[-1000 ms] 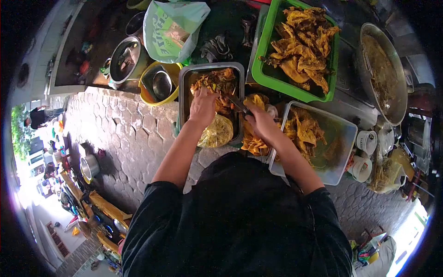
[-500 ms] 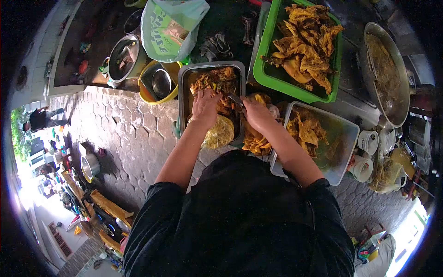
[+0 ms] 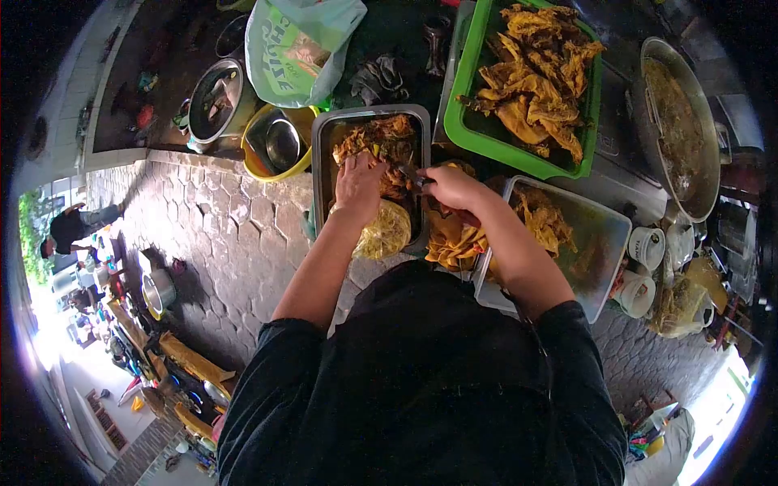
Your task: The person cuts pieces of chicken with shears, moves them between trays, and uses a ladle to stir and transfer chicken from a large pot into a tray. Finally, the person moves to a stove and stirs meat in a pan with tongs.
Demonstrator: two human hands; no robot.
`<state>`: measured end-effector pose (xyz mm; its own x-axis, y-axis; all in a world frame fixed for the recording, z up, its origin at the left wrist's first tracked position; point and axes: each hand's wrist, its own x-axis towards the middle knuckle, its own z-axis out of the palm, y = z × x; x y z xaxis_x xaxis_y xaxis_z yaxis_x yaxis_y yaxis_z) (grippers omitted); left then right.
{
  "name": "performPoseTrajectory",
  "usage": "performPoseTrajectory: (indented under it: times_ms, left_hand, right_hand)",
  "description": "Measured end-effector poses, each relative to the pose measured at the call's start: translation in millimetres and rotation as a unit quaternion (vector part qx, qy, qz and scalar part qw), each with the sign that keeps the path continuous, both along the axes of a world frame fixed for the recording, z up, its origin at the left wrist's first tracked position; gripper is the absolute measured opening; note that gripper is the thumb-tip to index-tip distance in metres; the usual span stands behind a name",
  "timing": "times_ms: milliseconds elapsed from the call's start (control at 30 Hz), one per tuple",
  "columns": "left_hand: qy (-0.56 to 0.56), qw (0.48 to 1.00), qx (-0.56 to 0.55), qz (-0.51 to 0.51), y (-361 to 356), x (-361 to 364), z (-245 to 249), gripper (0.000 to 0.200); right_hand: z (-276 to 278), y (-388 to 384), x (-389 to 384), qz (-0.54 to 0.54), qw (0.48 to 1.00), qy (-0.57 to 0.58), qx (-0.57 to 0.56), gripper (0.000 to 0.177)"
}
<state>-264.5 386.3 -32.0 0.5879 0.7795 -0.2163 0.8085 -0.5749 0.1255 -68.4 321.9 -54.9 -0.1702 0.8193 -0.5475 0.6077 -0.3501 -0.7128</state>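
My left hand (image 3: 359, 188) reaches into a metal tray (image 3: 319, 150), its fingers curled down onto reddish-brown cooked meat (image 3: 389, 130) that looks like chicken. In my right hand (image 3: 451, 188), at the tray's right side, is a short metal-bladed tool (image 3: 412, 174) pointing at the meat. Its exact kind is hard to make out. A clear plastic bag of yellowish food (image 3: 383, 233) lies at the tray's near end, below my left wrist. Flat yellow-orange pieces (image 3: 454, 243) lie under my right forearm, partly hidden by it.
A green tray (image 3: 462, 134) piled with fried pieces stands at the upper right. Beside it are a clear plastic container (image 3: 604, 259) and a large metal pan (image 3: 713, 154). A yellow basin (image 3: 253, 166), metal pot (image 3: 235, 121) and printed plastic bag (image 3: 271, 49) stand left.
My right hand has turned slightly and shifted a little left, with the tool still in it. My left hand stays on the meat. A person in the far left background has moved slightly.
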Motion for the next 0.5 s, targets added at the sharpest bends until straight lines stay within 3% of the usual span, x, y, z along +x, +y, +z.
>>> performPoseTrajectory:
  times_ms: [33, 167, 333, 500]
  left_hand:
    - [0.003, 1.000, 0.001, 0.001, 0, 0, -1, 0.038]
    - [0.016, 0.999, 0.026, -0.013, 0, -2, -4, 0.039]
    - [0.019, 1.000, 0.016, -0.006, 0, -1, -1, 0.040]
    - [0.013, 1.000, 0.017, -0.001, -3, -1, 1, 0.043]
  right_hand:
    - [3, 4, 4, -0.018, 0.994, 0.060, -0.091, 0.036]
    - [8, 11, 10, 0.003, 0.990, 0.097, -0.104, 0.037]
    - [14, 6, 13, -0.071, 0.956, 0.226, -0.171, 0.040]
    - [11, -8, 5, -0.142, 0.934, 0.282, -0.168, 0.042]
